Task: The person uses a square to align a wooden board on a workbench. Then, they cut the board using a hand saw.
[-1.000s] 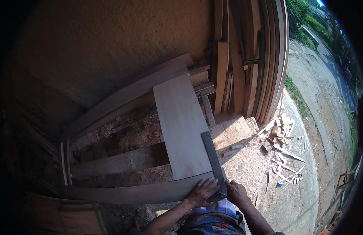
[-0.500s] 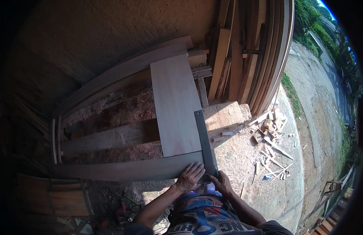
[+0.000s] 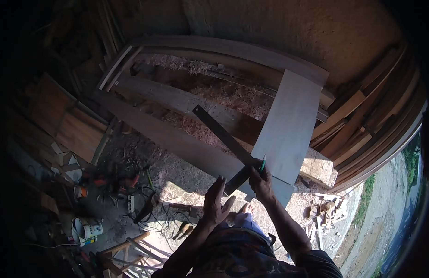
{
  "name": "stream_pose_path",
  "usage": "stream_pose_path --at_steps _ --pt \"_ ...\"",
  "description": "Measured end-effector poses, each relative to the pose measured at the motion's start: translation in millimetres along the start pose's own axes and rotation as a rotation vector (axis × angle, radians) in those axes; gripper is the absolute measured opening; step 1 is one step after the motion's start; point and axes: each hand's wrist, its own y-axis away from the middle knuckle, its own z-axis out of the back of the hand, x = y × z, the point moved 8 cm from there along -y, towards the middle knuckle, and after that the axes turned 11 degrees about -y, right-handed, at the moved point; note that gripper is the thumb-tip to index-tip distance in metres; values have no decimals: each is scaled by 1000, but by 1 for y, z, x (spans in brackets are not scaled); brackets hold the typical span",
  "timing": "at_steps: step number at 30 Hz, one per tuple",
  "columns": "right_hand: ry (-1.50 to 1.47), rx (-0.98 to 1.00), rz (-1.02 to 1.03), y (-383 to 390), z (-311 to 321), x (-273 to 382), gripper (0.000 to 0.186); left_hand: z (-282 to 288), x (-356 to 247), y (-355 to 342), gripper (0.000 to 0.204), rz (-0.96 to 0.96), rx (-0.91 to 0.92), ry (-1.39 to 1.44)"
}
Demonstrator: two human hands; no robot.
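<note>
My right hand [image 3: 261, 184] is closed around the corner of a dark carpenter's square [image 3: 222, 134] and also holds a green pencil [image 3: 263, 163], its tip pointing up and away. The square's long blade slants to the far left, above a long front board [image 3: 177, 141]. My left hand [image 3: 216, 204] is raised beside the near end of the square's short arm, fingers stretched and thumb apart. Whether it touches the square I cannot tell. A wide pale board [image 3: 288, 116] lies crosswise, joining the front board and a long back board [image 3: 233, 48].
Lumber [image 3: 381, 116] leans at the right, above a pile of offcuts [image 3: 328, 208]. Wood shavings lie between the beams. At the lower left are a white bucket [image 3: 92, 228], a power strip [image 3: 130, 204], tangled cables and a wooden frame [image 3: 126, 248]. Wooden panels [image 3: 82, 132] stand at the left.
The square has come off the board's right edge and swung left in my right hand. My left hand has lifted from the front board. The view has turned toward the left.
</note>
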Motion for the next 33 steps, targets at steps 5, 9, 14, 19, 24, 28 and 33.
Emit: stream_pose_path --at_steps 5,9,14,19,24,28,33 --pt "76 95 59 -135 -42 -9 12 54 113 106 67 380 -108 11" --pt "253 40 -55 -241 -13 -36 13 33 212 244 66 905 79 70" --pt "479 -101 -334 -310 -7 -100 17 20 277 510 63 1412 -309 56" --pt "1354 -301 407 -389 68 -34 54 -67 201 567 59 1988 -637 625" --pt "1439 -3 153 -367 20 -157 49 -87 73 632 65 2354 -559 281" --pt "1568 -108 195 -368 34 -101 46 -126 101 560 67 2144 -652 501" --pt "1651 -109 214 -360 16 -84 43 -116 113 530 60 1953 -729 363"
